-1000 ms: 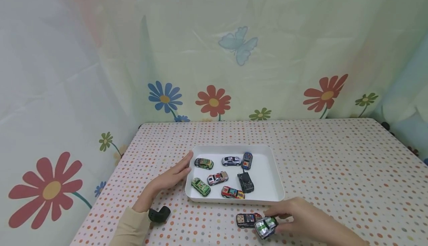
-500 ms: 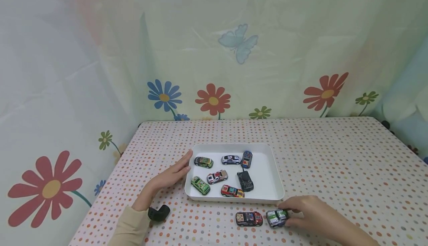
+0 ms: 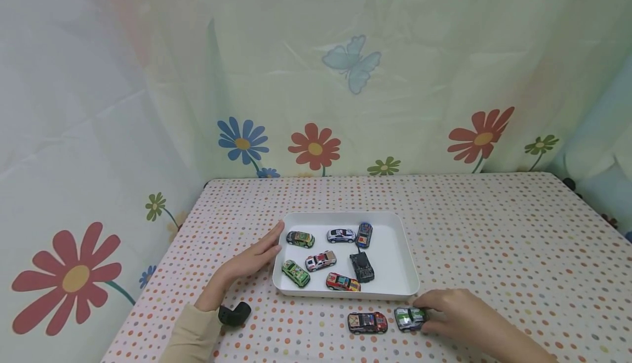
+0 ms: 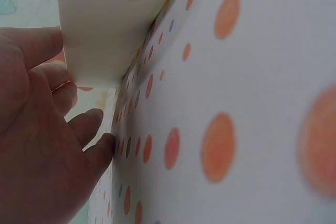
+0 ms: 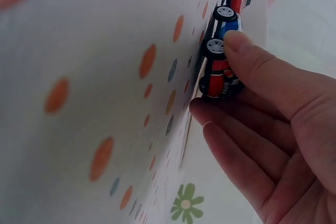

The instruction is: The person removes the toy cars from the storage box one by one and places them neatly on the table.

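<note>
My right hand pinches a small silver-and-green toy car between thumb and fingers, its wheels at the tablecloth in front of the tray. In the right wrist view, the thumb lies on the side of this toy car, which shows red and blue there. Just left of it stands a black-and-red toy car. My left hand rests with straight fingers along the left side of the white tray. The left wrist view shows its fingertips at the tray's outer wall.
Several toy cars lie in the tray, among them a green one, a black one and a red-and-yellow one. A black curved object is by the left wrist. Behind the dotted table hangs a flowered curtain.
My right hand has carried the silver-and-green car to the right and down, from overlapping the black-and-red car to beside it on the cloth. The left hand has stayed at the tray.
</note>
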Available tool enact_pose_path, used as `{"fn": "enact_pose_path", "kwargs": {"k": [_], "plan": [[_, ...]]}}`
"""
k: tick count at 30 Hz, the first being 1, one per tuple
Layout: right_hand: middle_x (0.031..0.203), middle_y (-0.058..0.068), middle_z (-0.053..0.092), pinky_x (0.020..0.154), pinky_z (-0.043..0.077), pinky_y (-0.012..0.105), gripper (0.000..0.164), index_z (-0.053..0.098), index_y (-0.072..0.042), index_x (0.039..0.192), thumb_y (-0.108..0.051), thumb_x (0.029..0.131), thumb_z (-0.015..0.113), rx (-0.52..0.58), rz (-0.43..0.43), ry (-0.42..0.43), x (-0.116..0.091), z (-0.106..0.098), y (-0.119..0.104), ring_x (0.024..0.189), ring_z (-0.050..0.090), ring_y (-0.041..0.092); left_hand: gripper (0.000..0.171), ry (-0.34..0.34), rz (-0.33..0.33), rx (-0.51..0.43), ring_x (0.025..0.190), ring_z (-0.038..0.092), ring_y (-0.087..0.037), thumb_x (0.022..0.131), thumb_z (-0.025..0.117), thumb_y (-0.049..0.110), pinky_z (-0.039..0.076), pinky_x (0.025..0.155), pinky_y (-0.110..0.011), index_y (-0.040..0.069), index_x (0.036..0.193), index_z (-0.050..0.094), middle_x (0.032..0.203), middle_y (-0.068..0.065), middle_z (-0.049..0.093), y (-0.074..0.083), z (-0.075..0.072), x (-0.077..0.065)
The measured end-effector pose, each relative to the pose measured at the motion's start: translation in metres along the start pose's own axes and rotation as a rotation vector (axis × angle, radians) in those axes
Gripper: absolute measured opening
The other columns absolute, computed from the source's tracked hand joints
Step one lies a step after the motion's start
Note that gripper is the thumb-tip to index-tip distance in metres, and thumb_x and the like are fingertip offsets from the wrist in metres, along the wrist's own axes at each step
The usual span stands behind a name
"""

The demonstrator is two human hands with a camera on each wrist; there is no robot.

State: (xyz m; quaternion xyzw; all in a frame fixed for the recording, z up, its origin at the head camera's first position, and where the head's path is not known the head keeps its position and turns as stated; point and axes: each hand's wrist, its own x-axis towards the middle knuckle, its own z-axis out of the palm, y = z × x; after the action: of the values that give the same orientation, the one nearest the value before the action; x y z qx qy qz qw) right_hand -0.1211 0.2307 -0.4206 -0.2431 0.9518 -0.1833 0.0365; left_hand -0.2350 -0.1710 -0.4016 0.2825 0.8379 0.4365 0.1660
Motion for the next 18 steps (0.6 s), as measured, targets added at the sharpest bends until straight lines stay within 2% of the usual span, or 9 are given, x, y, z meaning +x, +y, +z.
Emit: {"fn": "enact_pose_path", "kwargs": {"k": [5, 10, 14, 18], "plan": [[0.085, -0.005, 0.069, 0.065, 0.054, 0.032, 0.031, 0.072, -0.012, 0.088, -0.031, 0.066, 0.082, -0.058, -0.016, 0.005, 0.0, 0.0, 0.0, 0.077, 0.065, 0.012, 0.054, 0.002, 0.007, 0.005, 0.138, -0.003, -0.036, 0.103, 0.033, 0.01, 0.005, 0.109, -0.05, -0.004, 0.147, 0.006, 0.153, -0.02, -0.002, 0.0, 0.0, 0.0], [0.088, -0.004, 0.069, 0.067, 0.054, 0.034, 0.035, 0.072, -0.011, 0.092, -0.035, 0.069, 0.079, -0.054, -0.009, -0.034, 0.0, -0.005, -0.001, 0.08, 0.065, 0.012, 0.054, 0.009, 0.006, 0.001, 0.138, -0.002, -0.036, 0.103, 0.034, 0.009, 0.005, 0.109, -0.05, -0.004, 0.147, 0.007, 0.153, -0.02, -0.001, 0.001, 0.001, 0.001], [0.091, -0.005, 0.069, 0.069, 0.054, 0.036, 0.033, 0.072, -0.011, 0.096, -0.036, 0.075, 0.076, -0.004, -0.029, -0.075, 0.001, -0.019, 0.001, 0.085, 0.065, 0.013, 0.054, 0.006, -0.001, -0.004, 0.138, -0.002, -0.036, 0.103, 0.034, 0.01, 0.005, 0.109, -0.05, -0.004, 0.148, 0.007, 0.153, -0.02, -0.001, 0.002, 0.001, 0.001], [0.09, -0.003, 0.069, 0.066, 0.054, 0.032, 0.025, 0.072, -0.009, 0.097, -0.028, 0.081, 0.073, 0.076, -0.058, -0.089, 0.008, -0.041, 0.003, 0.083, 0.065, 0.011, 0.054, 0.008, -0.007, 0.0, 0.138, -0.002, -0.035, 0.103, 0.034, 0.011, 0.005, 0.109, -0.049, -0.004, 0.148, 0.007, 0.153, -0.019, -0.001, 0.003, 0.0, -0.001]]}}
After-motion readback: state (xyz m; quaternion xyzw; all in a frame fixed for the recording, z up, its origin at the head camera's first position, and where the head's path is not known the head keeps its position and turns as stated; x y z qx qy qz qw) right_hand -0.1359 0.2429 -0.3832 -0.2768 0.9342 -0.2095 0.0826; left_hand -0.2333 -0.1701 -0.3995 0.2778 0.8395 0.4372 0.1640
